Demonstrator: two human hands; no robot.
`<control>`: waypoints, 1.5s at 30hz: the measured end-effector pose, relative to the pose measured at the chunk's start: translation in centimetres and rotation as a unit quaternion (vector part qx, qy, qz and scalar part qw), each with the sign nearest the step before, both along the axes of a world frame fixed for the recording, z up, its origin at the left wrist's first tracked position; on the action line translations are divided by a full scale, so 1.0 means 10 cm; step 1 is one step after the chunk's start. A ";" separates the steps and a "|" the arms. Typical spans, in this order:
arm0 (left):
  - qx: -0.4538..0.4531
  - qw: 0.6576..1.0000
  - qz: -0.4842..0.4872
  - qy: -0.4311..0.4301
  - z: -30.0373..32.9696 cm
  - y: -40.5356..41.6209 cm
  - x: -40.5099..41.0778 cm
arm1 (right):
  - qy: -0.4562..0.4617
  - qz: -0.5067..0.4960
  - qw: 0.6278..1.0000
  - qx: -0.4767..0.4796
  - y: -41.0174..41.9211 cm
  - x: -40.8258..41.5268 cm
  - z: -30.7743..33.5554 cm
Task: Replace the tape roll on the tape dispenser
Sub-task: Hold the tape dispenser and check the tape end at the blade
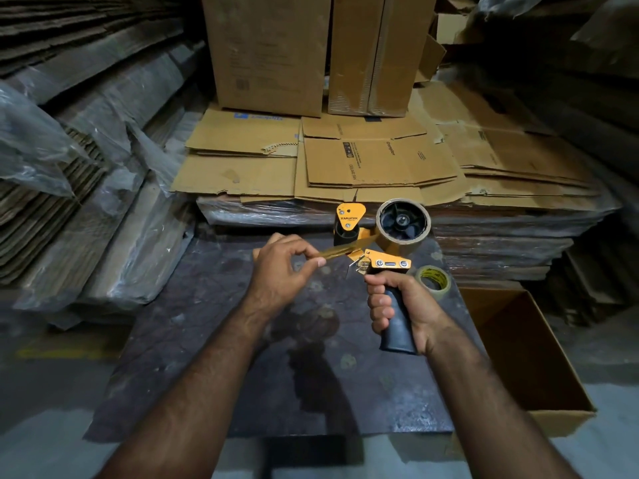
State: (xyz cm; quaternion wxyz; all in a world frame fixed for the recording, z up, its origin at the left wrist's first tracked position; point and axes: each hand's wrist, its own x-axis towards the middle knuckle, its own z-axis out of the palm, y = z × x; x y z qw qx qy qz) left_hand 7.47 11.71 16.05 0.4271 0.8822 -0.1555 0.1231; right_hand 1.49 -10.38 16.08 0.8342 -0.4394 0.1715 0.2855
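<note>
**With the roll seated, threading remained**

Although a tape roll (403,223) already sat on the hub of the tape dispenser (377,243), the job looked only partly done: a strip of tape (349,249) ran from the roll leftward across the yellow frame, and it did not yet seem laid flat over the roller and serrated blade. A second roll (434,281) lay on the dark table (242,357) just beside the right hand; whether it was the spent one could not be told.

The right hand (397,305) was wrapped tightly round the black handle, holding the dispenser upright above the table with the roll away from the person. The left hand (287,267) hung level with the blade, thumb and forefinger pinching the free end of the strip and drawing it taut, the other fingers curled loosely.
</note>
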 end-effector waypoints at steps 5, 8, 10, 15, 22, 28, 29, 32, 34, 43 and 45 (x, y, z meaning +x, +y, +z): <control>-0.008 0.995 -0.095 0.030 0.03 0.20 -0.02 | -0.005 -0.003 1.000 -0.019 0.16 -0.01 0.02; -0.050 0.989 -0.136 0.006 0.20 0.27 0.02 | -0.002 -0.005 0.999 -0.036 0.25 -0.04 0.02; -0.026 0.991 -0.125 -0.047 0.38 0.17 0.10 | 0.003 0.001 0.999 -0.050 0.33 -0.07 0.02; 0.286 0.934 -0.124 -0.174 0.82 -0.35 0.30 | 0.014 0.017 0.996 -0.083 0.55 -0.12 0.04; 0.420 0.877 -0.182 -0.147 0.86 -0.59 0.45 | 0.019 0.018 0.996 -0.087 0.63 -0.21 0.04; 0.418 0.836 -0.342 -0.097 0.85 -0.64 0.41 | 0.032 0.015 0.997 -0.064 0.62 -0.28 -0.05; 0.412 0.833 -0.358 -0.089 0.83 -0.65 0.40 | 0.033 0.016 0.998 -0.058 0.62 -0.29 -0.05; 0.396 0.834 -0.374 -0.084 0.78 -0.68 0.41 | 0.033 0.018 0.998 -0.049 0.58 -0.31 -0.08; 0.381 0.855 -0.341 -0.090 0.75 -0.70 0.42 | 0.033 0.017 0.998 -0.052 0.54 -0.32 -0.08; 0.365 0.882 -0.295 -0.025 0.68 -0.88 0.45 | 0.029 0.029 0.998 -0.042 0.32 -0.34 -0.16; 0.366 0.882 -0.295 -0.023 0.63 -0.90 0.44 | 0.033 0.037 0.998 -0.041 0.27 -0.35 -0.22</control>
